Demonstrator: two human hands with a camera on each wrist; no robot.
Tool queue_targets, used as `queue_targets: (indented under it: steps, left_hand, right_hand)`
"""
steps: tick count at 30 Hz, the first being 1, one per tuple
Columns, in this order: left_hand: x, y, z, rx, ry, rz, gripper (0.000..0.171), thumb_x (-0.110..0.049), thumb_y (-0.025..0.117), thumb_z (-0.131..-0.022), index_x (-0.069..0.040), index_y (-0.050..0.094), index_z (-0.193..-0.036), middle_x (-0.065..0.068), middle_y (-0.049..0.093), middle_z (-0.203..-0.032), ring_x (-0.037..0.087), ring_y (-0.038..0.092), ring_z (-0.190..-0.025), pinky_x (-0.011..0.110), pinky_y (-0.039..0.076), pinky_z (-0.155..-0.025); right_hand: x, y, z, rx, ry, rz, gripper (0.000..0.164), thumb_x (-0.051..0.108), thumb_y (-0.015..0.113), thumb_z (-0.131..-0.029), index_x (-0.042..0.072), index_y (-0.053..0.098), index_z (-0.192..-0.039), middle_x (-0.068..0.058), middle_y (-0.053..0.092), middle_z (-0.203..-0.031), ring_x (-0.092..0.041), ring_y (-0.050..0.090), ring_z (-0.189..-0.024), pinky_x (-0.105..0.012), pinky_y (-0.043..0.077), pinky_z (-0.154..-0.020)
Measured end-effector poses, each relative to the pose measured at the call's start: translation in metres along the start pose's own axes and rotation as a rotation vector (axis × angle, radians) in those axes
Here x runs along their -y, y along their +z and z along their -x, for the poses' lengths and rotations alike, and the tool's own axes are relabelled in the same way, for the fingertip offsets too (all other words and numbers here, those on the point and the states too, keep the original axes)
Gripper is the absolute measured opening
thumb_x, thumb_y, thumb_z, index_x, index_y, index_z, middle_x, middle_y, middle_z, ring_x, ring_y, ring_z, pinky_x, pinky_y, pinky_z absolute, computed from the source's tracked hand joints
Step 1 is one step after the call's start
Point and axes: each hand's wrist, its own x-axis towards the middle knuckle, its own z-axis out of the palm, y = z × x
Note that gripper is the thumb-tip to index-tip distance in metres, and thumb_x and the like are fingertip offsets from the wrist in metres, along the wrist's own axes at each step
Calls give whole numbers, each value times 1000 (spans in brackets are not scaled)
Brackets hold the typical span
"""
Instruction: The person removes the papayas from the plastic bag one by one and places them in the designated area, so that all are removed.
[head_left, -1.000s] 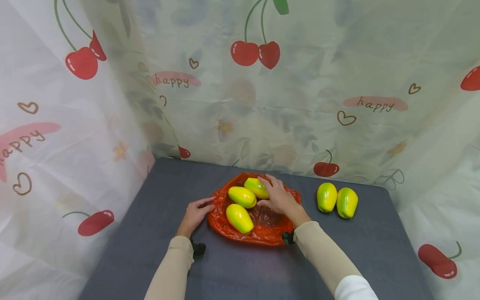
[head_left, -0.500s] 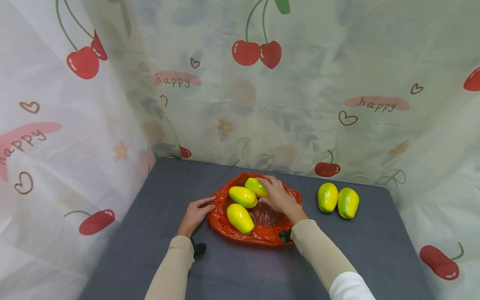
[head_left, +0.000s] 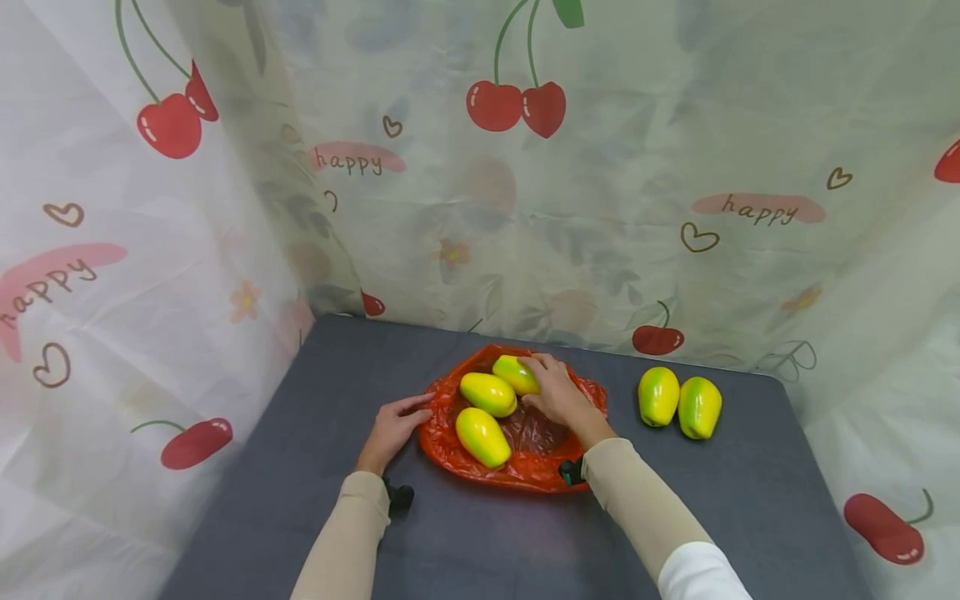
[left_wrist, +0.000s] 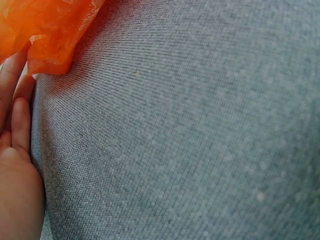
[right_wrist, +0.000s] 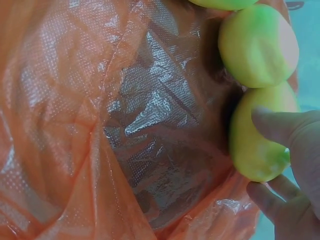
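A red plastic bag (head_left: 540, 481) lies spread on the dark table, its mouth facing up. Inside it are three glossy yellow-green fruits that look like papayas: a near one (head_left: 483, 437), a middle one (head_left: 488, 394) and a far one (head_left: 516, 374). My right hand (head_left: 562, 396) grips the far papaya, with the thumb (right_wrist: 275, 125) across its side in the right wrist view and fingers below it. At the bag's left rim my left hand (head_left: 393, 429) touches the plastic, fingers fairly straight; the left wrist view shows them against the bag edge (left_wrist: 55, 50).
Two more papayas, one (head_left: 659, 397) beside the other (head_left: 700, 407), stand on the table right of the bag. The grey table (head_left: 465, 550) ends at a printed curtain (head_left: 570, 242) behind and at both sides. Black wrist cameras sit under both forearms.
The right hand has shifted very slightly at the far papaya, its forearm a little further left. The left hand keeps its place at the rim. The whole head view drifts slightly.
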Motion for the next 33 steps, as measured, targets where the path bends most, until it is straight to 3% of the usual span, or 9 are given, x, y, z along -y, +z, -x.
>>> queue_targets:
  steps: [16, 27, 33]
  left_hand:
    - [3, 2, -1, -11, 0, -13, 38, -36, 71, -95, -28, 71, -132, 9, 61, -146, 32, 50, -143, 56, 36, -121]
    - [1, 3, -1, -13, 3, -8, 37, -34, 71, -95, -28, 71, -131, 8, 62, -145, 31, 51, -142, 55, 37, -121]
    - [2, 2, -1, -9, 2, -6, 37, -34, 71, -95, -29, 71, -131, 8, 62, -146, 31, 51, -142, 55, 37, -121]
  right_hand:
    - [-2, -3, 3, -22, 38, -25, 62, 16, 68, -98, 17, 40, -154, -18, 40, -152, -43, 41, -137, -58, 43, -113]
    - [-7, -7, 19, -158, 14, -101, 62, 14, 75, -93, 13, 49, -148, -19, 48, -145, -43, 47, -129, -59, 45, -107]
    - [-7, -8, 29, -180, 22, -142, 62, 15, 76, -92, 15, 50, -148, -17, 47, -145, -42, 47, -129, -59, 46, -107]
